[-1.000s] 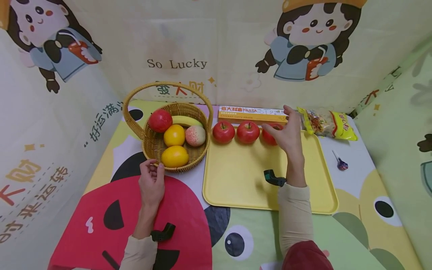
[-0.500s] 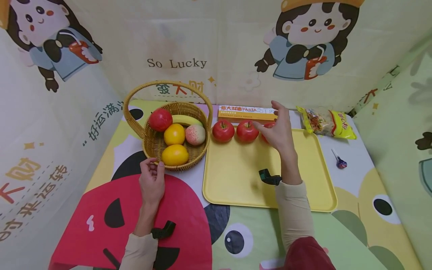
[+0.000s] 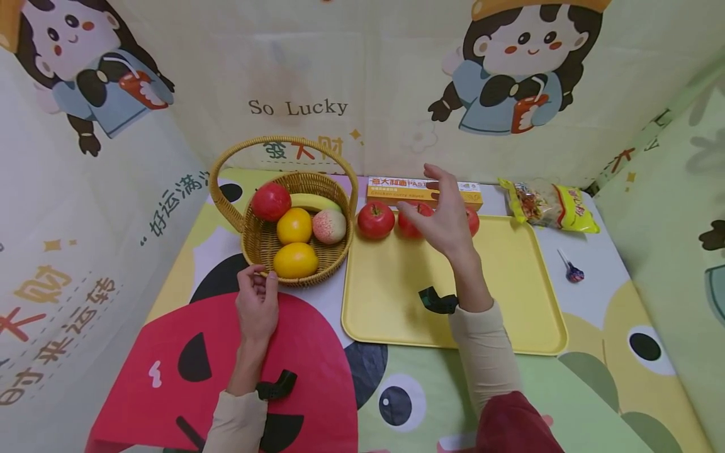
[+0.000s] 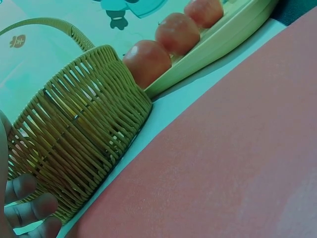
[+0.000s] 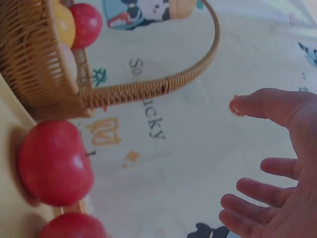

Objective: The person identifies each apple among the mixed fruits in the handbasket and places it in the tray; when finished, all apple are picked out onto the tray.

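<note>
My left hand (image 3: 257, 309) is at the near rim of a wicker basket (image 3: 328, 275), pinching it between thumb and forefinger; the other fingers curl outside the basket wall. In the basket lie a red fruit (image 3: 270, 202), a banana (image 3: 314, 202), an orange (image 3: 294, 226), a speckled peach (image 3: 329, 226) and a yellow mango-like fruit (image 3: 296, 260). My right hand (image 3: 447, 223), fingers spread and nothing in them, hovers over the back of a yellow tray (image 3: 391, 302). Beneath it sit a left apple (image 3: 376, 219), a partly hidden middle apple (image 3: 410, 228) and a mostly hidden right apple (image 3: 472, 221).
Behind the tray lies a pasta box (image 3: 391, 192), partly covered by my right hand. A yellow snack bag (image 3: 549, 206) and a lollipop (image 3: 574, 273) lie to the right. The basket's tall arched handle (image 3: 218, 182) rises left of the apples. A printed cloth wall closes the back.
My right hand has moved left, from over the right apple to over the middle one, uncovering part of the right apple. My left hand has stayed at the basket rim.
</note>
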`<state>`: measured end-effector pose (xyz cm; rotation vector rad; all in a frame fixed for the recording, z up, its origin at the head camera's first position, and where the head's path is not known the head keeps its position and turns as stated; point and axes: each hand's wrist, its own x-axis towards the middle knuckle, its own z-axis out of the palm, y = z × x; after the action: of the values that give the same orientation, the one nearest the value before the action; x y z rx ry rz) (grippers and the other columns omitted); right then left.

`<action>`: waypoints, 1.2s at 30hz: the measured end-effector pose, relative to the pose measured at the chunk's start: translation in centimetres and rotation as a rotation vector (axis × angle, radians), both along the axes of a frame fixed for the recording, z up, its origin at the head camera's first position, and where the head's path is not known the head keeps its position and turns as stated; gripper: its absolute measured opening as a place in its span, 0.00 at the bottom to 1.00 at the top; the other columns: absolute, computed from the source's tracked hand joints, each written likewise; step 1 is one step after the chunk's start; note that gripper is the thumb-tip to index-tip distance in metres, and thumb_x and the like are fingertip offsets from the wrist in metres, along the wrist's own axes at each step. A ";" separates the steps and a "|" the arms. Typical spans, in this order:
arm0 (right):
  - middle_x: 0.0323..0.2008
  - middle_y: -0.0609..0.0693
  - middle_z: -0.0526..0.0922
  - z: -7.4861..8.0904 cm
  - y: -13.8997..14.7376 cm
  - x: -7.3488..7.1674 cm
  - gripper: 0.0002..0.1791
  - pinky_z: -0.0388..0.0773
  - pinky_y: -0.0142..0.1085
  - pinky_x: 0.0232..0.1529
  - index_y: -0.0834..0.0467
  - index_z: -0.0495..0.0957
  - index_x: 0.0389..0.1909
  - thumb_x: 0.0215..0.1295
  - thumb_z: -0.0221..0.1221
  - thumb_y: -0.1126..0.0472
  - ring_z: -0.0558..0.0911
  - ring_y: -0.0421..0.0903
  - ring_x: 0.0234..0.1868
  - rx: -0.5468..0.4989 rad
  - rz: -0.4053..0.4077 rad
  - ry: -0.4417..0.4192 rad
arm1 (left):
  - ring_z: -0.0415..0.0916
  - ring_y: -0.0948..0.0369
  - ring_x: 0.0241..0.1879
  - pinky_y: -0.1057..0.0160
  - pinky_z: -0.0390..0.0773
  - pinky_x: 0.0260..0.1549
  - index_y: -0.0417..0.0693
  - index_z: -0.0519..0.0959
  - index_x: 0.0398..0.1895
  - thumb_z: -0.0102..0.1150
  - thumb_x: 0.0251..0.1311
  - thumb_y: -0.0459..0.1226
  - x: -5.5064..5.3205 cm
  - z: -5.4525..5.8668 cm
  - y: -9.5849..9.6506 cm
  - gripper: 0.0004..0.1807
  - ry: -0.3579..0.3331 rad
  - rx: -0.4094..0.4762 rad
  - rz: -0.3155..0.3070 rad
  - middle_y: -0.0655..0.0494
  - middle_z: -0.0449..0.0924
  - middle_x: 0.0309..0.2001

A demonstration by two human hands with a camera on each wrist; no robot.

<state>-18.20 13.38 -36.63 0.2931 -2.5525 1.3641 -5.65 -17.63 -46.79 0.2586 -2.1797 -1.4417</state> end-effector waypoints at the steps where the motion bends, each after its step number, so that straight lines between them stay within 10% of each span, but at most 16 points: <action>1: 0.70 0.53 0.67 0.2 -0.3 0.1 0.46 0.71 0.51 0.67 0.53 0.59 0.74 0.57 0.71 0.52 0.69 0.53 0.68 0.001 0.015 0.012 | 0.64 0.76 0.26 0.81 0.64 0.27 0.29 0.69 0.56 0.52 0.72 0.33 0.0 0.0 0.0 0.16 0.001 0.000 0.000 0.48 0.74 0.33; 19: 0.62 0.56 0.74 2.8 -5.6 1.5 0.36 0.77 0.42 0.59 0.60 0.68 0.67 0.59 0.70 0.57 0.76 0.50 0.59 0.019 0.275 0.269 | 0.66 0.72 0.26 0.81 0.65 0.27 0.27 0.69 0.57 0.52 0.71 0.32 0.0 -0.3 0.0 0.18 0.008 -0.001 -0.003 0.43 0.75 0.33; 36: 0.65 0.54 0.74 3.5 -11.6 -0.2 0.35 0.76 0.37 0.62 0.59 0.67 0.69 0.64 0.65 0.53 0.77 0.48 0.59 0.156 0.487 0.147 | 0.65 0.76 0.26 0.81 0.65 0.27 0.28 0.69 0.57 0.52 0.72 0.33 0.1 0.0 -0.1 0.17 0.006 -0.004 -0.009 0.45 0.74 0.33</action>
<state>-18.43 1.75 -33.10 1.0593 -2.5625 1.2235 -5.53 -17.73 -46.76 0.2428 -2.1809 -1.4416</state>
